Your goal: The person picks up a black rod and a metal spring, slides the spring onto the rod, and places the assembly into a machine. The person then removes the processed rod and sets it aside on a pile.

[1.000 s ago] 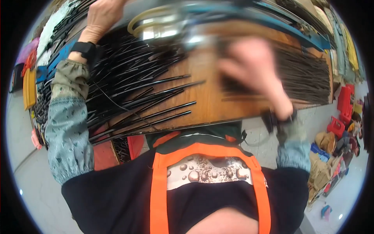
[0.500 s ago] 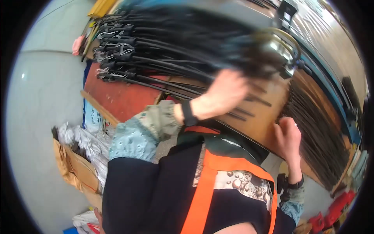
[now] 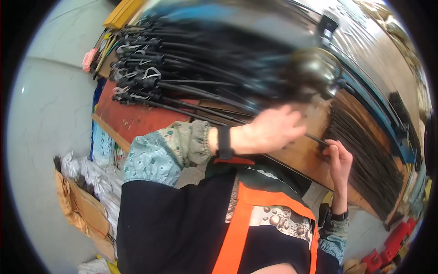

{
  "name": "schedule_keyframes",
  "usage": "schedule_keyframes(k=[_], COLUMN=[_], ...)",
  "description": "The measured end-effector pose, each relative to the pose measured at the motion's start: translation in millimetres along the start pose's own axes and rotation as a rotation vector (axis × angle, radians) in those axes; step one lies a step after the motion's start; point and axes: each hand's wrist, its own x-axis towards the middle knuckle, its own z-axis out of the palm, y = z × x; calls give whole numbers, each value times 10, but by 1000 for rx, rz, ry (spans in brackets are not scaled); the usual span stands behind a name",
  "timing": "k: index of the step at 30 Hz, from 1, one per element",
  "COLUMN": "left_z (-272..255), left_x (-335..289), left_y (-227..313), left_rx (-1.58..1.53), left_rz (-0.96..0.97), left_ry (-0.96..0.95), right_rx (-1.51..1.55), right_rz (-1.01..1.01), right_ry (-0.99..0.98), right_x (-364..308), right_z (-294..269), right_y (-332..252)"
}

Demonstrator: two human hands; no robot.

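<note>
A thin dark rod (image 3: 316,139) spans the gap between my two hands over the brown board. My left hand (image 3: 279,130), with a black band at its wrist, is closed at the rod's left end; its fingertips are partly hidden. On the right, my right hand (image 3: 340,159) pinches the other end between thumb and fingers. Long black sticks (image 3: 196,91) with grey loops at their left ends lie piled beyond my left forearm. To the right of my right hand rests a thick bundle of thin dark rods (image 3: 365,155).
A blurred, round shiny metal part (image 3: 315,71) stands just beyond my hands, near a blue metal rail (image 3: 374,96). The red board (image 3: 137,116) lies to the left. Silvery bags (image 3: 98,171) and an opened brown paper sack (image 3: 84,210) sit at the lower left.
My left hand has moved a little right and nearer to me. My right hand, formerly over the board's edge, now pinches the thin rod between the hands.
</note>
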Motion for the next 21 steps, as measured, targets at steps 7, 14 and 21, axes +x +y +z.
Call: schedule_keyframes(k=[7,14,21], left_z=[-341,-589,-376], left_x=[574,1565,2178], left_y=[207,205,359], left_rx=[63,15,169], left_rz=[65,416,491], left_ry=[-287,-17,-60], right_rx=[-412,-703,-677], right_rz=[-634,156,-146], right_ry=[150,661,765], right_x=[105,-137,-179], right_z=[-34,-1099,-1762], right_y=[181,351,1096])
